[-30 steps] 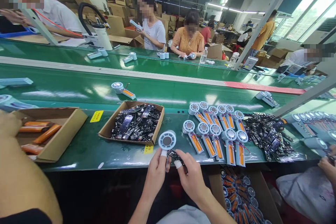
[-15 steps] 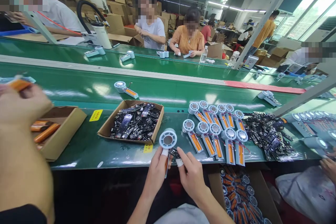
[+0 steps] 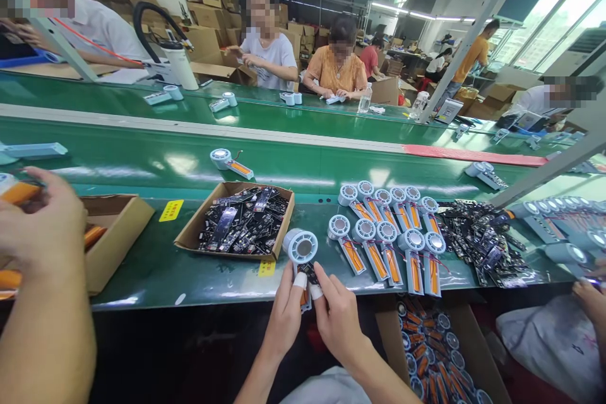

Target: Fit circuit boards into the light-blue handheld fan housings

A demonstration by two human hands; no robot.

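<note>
In the head view, my left hand (image 3: 284,309) is closed around the handle of a light-blue handheld fan (image 3: 302,246), its round head facing up. White covers sit on the thumb tips of both hands. My right hand (image 3: 338,315) pinches a small black circuit board (image 3: 310,273) against the fan's handle, just below the head. Part of an orange battery shows in the handle under my thumbs. Whether the board sits inside the handle I cannot tell. Close by on the right lie several fan bodies (image 3: 364,230) with orange batteries and red wires.
A cardboard tray of circuit boards (image 3: 180,241) stands left of the fan; more boards (image 3: 487,246) lie heaped at right. At far left a co-worker's hand (image 3: 42,227) holds a fan part above a battery box (image 3: 127,233). A carton of fans (image 3: 487,353) stands below the table edge.
My right hand has brought the circuit board left and up, from beside the handle to over it below the fan head. The co-worker's hand at far left has lowered.
</note>
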